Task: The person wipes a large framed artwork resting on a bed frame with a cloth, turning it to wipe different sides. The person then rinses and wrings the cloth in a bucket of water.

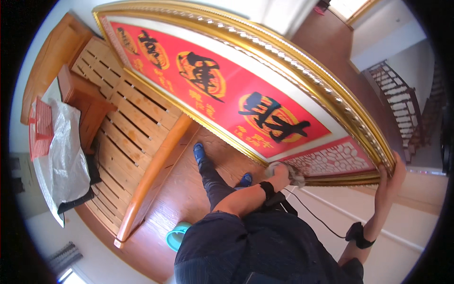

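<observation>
A large framed picture [326,122] with a gold moulding and a red panel of black brush characters leans across the view from upper left to right. My right hand [391,171] grips its right-hand corner, fingers wrapped over the gold edge. At the lower edge, my left hand [280,175] is closed on a crumpled greyish cloth [297,177], which touches the frame's border beside the white lattice pattern. The left fingers are partly hidden. Both wrists wear black bands, and a thin cable runs between them.
To the left stands a wooden bed frame [142,184] with bare slats, and on it a wooden cabinet [85,102] and silvery sheeting [68,142]. A teal bucket [176,238] sits on the reddish floor by my body. Stair railings [395,94] are at the far right.
</observation>
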Motion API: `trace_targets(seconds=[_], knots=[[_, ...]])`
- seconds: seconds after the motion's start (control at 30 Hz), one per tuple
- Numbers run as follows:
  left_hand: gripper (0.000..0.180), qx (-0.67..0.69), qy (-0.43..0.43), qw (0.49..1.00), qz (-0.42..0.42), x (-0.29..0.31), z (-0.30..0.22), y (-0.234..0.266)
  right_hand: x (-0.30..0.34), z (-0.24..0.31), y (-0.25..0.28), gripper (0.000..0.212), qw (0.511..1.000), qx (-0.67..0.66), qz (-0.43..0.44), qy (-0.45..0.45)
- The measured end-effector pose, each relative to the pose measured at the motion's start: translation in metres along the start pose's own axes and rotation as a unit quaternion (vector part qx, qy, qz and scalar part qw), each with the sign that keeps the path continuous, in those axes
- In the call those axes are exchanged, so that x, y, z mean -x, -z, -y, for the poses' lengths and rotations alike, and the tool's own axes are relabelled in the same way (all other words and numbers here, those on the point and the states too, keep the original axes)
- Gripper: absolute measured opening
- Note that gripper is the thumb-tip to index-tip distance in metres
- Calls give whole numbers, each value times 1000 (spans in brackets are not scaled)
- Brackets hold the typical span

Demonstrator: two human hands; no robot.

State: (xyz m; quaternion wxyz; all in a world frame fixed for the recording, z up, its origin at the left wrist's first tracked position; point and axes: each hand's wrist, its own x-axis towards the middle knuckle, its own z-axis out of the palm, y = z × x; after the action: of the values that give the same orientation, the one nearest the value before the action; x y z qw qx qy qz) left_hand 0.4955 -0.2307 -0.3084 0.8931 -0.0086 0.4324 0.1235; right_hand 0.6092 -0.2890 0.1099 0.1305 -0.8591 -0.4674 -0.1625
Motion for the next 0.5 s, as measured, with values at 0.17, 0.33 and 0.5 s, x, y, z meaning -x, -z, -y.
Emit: trace_targets(seconds=[0.17,0.33,0.5], knots=[[33,-24,8,995,98,123,-23,-103,-5,5,2,44,1000,-4,-21,-20],[37,-253,-381,885,84,223,-65,-173,-6,4,8,45,998,-28,-53,-25],[51,-453,-707,536,81,211,-96,-196,-4,2,8,46,996,-35,-66,-49]])
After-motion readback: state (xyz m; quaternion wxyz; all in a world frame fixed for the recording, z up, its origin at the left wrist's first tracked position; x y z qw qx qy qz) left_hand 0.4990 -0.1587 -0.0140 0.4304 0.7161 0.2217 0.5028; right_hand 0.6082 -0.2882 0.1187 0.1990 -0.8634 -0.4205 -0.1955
